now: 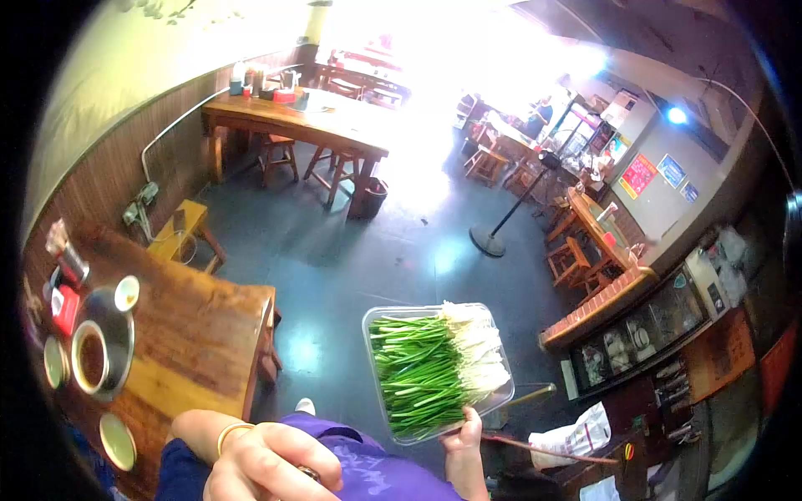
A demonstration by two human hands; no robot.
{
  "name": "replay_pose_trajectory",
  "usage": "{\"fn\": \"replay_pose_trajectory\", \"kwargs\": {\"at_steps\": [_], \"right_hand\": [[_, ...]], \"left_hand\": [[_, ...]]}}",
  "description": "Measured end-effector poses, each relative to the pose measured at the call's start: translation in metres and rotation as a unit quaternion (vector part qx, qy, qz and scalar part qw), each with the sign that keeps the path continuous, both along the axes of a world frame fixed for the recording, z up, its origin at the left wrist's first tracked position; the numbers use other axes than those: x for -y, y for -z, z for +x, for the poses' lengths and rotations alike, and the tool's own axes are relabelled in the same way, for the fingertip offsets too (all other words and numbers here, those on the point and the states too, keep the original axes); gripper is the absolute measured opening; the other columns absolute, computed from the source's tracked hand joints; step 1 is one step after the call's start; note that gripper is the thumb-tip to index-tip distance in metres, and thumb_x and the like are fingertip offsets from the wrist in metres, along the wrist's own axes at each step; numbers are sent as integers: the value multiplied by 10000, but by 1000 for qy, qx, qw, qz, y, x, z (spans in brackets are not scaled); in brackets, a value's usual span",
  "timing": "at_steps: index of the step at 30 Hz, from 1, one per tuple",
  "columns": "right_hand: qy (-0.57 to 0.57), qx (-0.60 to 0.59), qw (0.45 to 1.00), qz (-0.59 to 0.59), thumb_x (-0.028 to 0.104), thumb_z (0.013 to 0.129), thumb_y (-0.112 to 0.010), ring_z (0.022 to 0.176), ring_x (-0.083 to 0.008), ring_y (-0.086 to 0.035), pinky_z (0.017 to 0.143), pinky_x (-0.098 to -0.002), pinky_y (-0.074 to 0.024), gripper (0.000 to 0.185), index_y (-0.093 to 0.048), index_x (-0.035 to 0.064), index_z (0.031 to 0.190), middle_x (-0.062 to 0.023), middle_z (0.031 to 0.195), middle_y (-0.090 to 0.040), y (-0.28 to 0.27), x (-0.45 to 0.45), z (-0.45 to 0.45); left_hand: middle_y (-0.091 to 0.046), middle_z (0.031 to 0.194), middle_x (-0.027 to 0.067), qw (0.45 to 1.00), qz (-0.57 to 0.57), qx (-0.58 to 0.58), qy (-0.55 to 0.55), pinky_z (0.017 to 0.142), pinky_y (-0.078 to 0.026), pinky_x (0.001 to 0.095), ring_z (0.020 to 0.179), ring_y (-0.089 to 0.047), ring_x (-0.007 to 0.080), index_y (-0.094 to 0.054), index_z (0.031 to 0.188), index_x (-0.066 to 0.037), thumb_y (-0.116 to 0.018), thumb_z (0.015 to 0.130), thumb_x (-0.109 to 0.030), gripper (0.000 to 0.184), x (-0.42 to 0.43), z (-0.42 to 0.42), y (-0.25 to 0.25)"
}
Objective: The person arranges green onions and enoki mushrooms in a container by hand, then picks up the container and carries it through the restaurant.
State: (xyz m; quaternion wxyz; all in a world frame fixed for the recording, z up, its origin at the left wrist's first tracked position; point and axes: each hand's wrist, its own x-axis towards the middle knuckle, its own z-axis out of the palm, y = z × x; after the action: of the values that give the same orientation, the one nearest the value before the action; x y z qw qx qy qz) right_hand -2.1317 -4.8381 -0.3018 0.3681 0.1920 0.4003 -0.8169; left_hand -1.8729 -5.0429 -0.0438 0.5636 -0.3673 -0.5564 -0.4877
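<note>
My right hand (464,430) grips the near right corner of a clear plastic tray (382,417), thumb over the rim. Long green stalks like chives or scallions (415,371) fill its left side. Thin white stalks (476,351) lie along the right; I cannot tell whether they belong to the green ones. Close to my purple shirt (376,468), my left hand (276,468) is held with its fingers curled, a gold bracelet (232,434) at the wrist. Something small and dark (309,474) shows by those fingers, too unclear to name.
At left stands a wooden table (200,334) with a pot (89,355), bowls and a red box (65,309). Ahead are another wooden table (267,117), stools (278,157) and a bin (368,199). A round-based stand (488,242) is on the floor; a brick-edged counter (593,309) runs along the right.
</note>
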Motion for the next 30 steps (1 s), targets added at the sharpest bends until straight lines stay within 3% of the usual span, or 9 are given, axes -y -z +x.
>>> {"fn": "replay_pose_trajectory", "kwargs": {"at_steps": [3,4,8,16,19,23,25,26,30], "right_hand": [[6,6,1000,24,246,913,-381,1068,-334,-591,934,-516,-475,434,-536,35,1259,-150,1195,-616,21,47,-50],[38,23,996,72,230,911,-433,691,-221,-639,579,-354,-536,273,-607,59,1033,-77,884,-679,15,59,-59],[138,36,979,145,230,914,-434,530,-165,-562,438,-309,-454,232,-603,74,938,-40,775,-653,-5,131,-113],[124,-36,980,152,163,876,-508,394,-156,-476,317,-285,-382,153,-556,31,936,-73,680,-591,60,216,-320],[59,-35,980,187,210,913,-455,465,-170,-539,363,-274,-401,189,-580,74,950,-48,746,-632,48,301,-405],[-21,-20,998,47,201,923,-439,704,-188,-644,584,-306,-526,235,-603,47,992,-77,894,-675,48,411,-521],[-49,-18,998,39,210,922,-433,867,-232,-657,765,-370,-540,284,-600,33,1069,-104,997,-677,37,466,-562],[-47,-24,997,49,209,930,-437,726,-190,-646,649,-322,-539,255,-606,43,1026,-69,899,-679,23,500,-578],[-67,-21,997,-18,194,914,-427,1015,-277,-618,916,-420,-487,355,-573,4,1176,-127,1115,-655,37,596,-667]], "left_hand": [[-564,1262,-31,1000,-1,-8,24,628,-441,363,841,-591,248,-533,1323,-456,-596,929,-220,463,88,-59,-6],[-562,1264,-29,999,15,-8,31,630,-437,365,845,-591,249,-533,1323,-455,-588,935,-226,454,106,-79,-6],[-550,1283,-26,996,0,3,90,639,-424,364,869,-586,256,-527,1327,-460,-577,942,-234,449,211,-175,8],[-553,1284,-35,998,-9,29,49,670,-453,385,880,-587,266,-555,1299,-448,-556,944,-376,362,343,-358,28],[-562,1272,-36,997,-22,62,50,676,-459,398,875,-588,269,-577,1279,-432,-529,947,-435,336,392,-427,15],[-574,1256,-34,997,12,70,-2,675,-463,407,856,-588,270,-602,1258,-407,-515,953,-445,319,447,-508,17],[-573,1257,-32,998,24,54,-30,672,-462,408,848,-588,271,-605,1254,-404,-513,955,-437,315,472,-541,19],[-573,1257,-31,998,27,45,-44,671,-462,409,844,-587,272,-607,1252,-403,-512,956,-432,313,487,-561,22],[-568,1260,-28,999,-12,39,-27,666,-460,405,850,-585,272,-576,1287,-412,-512,960,-377,336,580,-644,36]]}}
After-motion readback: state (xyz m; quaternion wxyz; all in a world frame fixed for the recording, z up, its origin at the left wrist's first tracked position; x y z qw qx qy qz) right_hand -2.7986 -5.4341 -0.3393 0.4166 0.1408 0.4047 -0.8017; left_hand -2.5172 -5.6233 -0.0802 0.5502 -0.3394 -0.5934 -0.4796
